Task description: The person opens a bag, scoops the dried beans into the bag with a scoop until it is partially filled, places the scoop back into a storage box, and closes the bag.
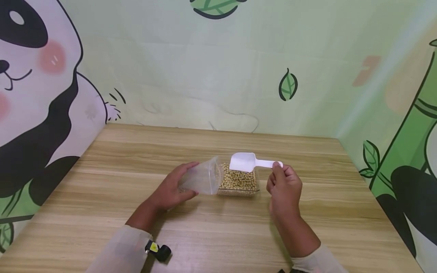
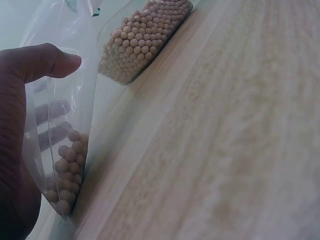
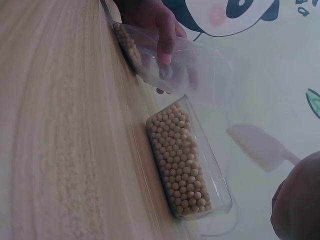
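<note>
One pale-green backdrop (image 1: 164, 72), printed with panda and leaf art, runs behind everything. Below it, wood-grain counter (image 1: 211, 235).

My left hand (image 1: 172, 185) has the clear bag (image 1: 199, 178): fingers curled round it, opened only as wide as the bag, thumb on one side. Left wrist view shows the other fingers through the film. Bag is tilted, mouth facing right at the left end of the clear box (image 1: 238, 192); they overlap in head view, can't confirm contact.

Box sits on the counter between my hands, broad layer of contents visible from above. Right wrist view adds the fill level: box wall rises above the contents on the far side.

My right hand (image 1: 286, 187) pinches the handle end of the white scoop (image 1: 243, 162), thumb and fingers closed on it. Head view has the blade overlapping the back of the box; right wrist view shows it raised, apart from the contents. That pinch reads only in head view.

Yellow label (image 1: 154, 247) on the black wrist unit (image 1: 163, 253) at my left sleeve: print too small to read.

Smallest: round tan beads (image 3: 177, 160), filling most of the box, plus a small pile in the bag's bottom corner, clear in both wrist views, barely visible from the head.
</note>
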Motion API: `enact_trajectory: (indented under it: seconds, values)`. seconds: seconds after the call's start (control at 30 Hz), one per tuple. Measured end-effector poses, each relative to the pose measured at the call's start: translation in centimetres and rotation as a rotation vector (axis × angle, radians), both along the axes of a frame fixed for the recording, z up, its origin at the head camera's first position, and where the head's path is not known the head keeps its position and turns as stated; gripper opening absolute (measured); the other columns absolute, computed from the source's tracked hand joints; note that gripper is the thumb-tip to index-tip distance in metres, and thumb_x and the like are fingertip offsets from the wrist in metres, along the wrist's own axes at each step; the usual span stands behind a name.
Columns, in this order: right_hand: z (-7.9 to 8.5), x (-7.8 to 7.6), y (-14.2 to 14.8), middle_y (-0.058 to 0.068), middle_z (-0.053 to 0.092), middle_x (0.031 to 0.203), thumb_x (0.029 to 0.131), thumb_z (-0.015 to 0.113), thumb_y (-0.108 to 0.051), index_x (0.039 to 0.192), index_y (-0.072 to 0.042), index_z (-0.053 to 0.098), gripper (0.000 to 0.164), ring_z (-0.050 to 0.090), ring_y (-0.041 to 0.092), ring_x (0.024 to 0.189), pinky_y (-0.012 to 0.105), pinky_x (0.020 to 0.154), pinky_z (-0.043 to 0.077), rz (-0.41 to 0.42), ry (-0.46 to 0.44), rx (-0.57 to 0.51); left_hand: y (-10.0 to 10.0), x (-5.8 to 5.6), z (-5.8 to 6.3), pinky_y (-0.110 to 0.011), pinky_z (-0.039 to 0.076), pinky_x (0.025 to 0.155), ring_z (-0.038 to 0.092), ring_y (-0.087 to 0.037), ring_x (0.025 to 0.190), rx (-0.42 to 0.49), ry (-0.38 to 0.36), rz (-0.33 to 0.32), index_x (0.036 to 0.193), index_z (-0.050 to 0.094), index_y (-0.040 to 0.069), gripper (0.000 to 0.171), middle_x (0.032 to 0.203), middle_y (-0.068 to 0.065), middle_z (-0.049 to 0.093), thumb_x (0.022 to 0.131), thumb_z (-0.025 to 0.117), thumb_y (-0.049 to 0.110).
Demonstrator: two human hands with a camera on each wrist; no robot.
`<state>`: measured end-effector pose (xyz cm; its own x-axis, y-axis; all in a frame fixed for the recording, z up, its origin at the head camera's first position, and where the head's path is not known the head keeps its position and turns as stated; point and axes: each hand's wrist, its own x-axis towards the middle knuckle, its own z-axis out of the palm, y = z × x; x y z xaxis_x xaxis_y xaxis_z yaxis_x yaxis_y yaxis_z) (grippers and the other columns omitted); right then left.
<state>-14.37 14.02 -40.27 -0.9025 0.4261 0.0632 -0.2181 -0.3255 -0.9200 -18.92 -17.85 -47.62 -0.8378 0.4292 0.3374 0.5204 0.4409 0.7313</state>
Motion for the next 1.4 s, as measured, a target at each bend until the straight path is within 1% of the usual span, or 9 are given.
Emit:
enact_trajectory:
  seconds: [0.27,0.47,0.73,0.87,1.1,1.27,1.3,1.37,1.4]
  values:
    - [-0.4,-0.2,0.4,-0.008,0.04,0.058,0.111,0.062,-0.015,0.083,-0.006,0.056,0.03,0.033,0.004,0.049,0.021,0.049,0.028,-0.059,-0.041,0.117,0.0,0.0,-0.1,-0.053,0.048,0.106,0.059,-0.034,0.13,0.013,0.021,-0.005,0.162,0.048,0.012,0.083,0.154,-0.017,0.061,0.087,0.081,0.014]
    - [-0.5,-0.3,0.7,-0.01,0.045,0.056,0.109,0.064,-0.016,0.082,-0.007,0.058,0.029,0.038,0.003,0.049,0.019,0.047,0.032,-0.123,-0.054,0.237,-0.3,-0.4,-0.9,-0.054,0.049,0.107,0.059,-0.035,0.133,0.022,0.092,-0.017,0.162,0.049,0.014,0.083,0.154,-0.017,0.06,0.086,0.082,0.02]
    - [-0.8,-0.3,0.7,-0.011,0.046,0.057,0.107,0.068,-0.019,0.086,-0.003,0.064,0.027,0.038,0.002,0.05,0.021,0.046,0.031,-0.192,-0.086,0.451,-0.7,-1.3,-2.2,-0.049,0.05,0.104,0.059,-0.032,0.131,0.024,0.13,-0.027,0.163,0.048,0.017,0.085,0.153,-0.015,0.061,0.087,0.084,0.025]
    - [-0.8,-0.2,0.6,-0.011,0.044,0.057,0.106,0.069,-0.016,0.085,-0.001,0.062,0.027,0.036,0.002,0.051,0.021,0.045,0.029,-0.182,-0.066,0.467,-0.8,-1.4,-2.5,-0.044,0.049,0.103,0.059,-0.027,0.13,0.002,0.123,-0.01,0.163,0.048,0.02,0.085,0.153,-0.012,0.061,0.087,0.085,0.025]
    - [-0.9,-0.2,0.7,-0.012,0.044,0.056,0.105,0.07,-0.015,0.084,-0.003,0.061,0.026,0.037,0.002,0.051,0.02,0.046,0.03,-0.152,-0.09,0.461,-0.2,-0.3,-0.6,-0.058,0.048,0.108,0.059,-0.037,0.134,0.006,0.06,-0.002,0.163,0.048,0.015,0.084,0.155,-0.016,0.06,0.086,0.083,0.019]
    - [-1.1,-0.4,0.9,-0.013,0.044,0.055,0.104,0.07,-0.014,0.084,-0.001,0.061,0.025,0.036,0.002,0.05,0.02,0.046,0.029,-0.145,-0.114,0.484,-0.2,-0.4,-0.6,-0.056,0.048,0.11,0.058,-0.035,0.136,-0.009,0.062,0.007,0.163,0.048,0.015,0.084,0.155,-0.015,0.06,0.086,0.083,0.019]
    - [-1.2,-0.5,1.0,-0.013,0.044,0.055,0.104,0.07,-0.014,0.084,-0.001,0.061,0.025,0.036,0.001,0.05,0.02,0.046,0.029,-0.141,-0.12,0.485,-0.3,-0.6,-1.1,-0.055,0.047,0.111,0.058,-0.032,0.137,-0.012,0.059,0.006,0.163,0.048,0.019,0.084,0.155,-0.012,0.06,0.087,0.084,0.02]
    - [-1.2,-0.5,1.1,-0.014,0.045,0.054,0.104,0.069,-0.013,0.083,-0.001,0.061,0.025,0.036,0.001,0.051,0.02,0.047,0.03,-0.135,-0.135,0.487,-0.3,-0.5,-0.8,-0.062,0.046,0.112,0.057,-0.036,0.138,-0.007,0.029,-0.002,0.164,0.047,0.016,0.085,0.157,-0.014,0.059,0.087,0.083,0.017]
    - [-1.2,-0.6,1.1,-0.014,0.045,0.054,0.103,0.069,-0.012,0.082,-0.001,0.061,0.025,0.036,0.001,0.051,0.02,0.047,0.03,-0.13,-0.144,0.486,-0.3,-0.6,-0.9,-0.06,0.046,0.112,0.057,-0.033,0.138,-0.01,0.028,0.001,0.164,0.047,0.018,0.085,0.157,-0.013,0.059,0.087,0.083,0.018]
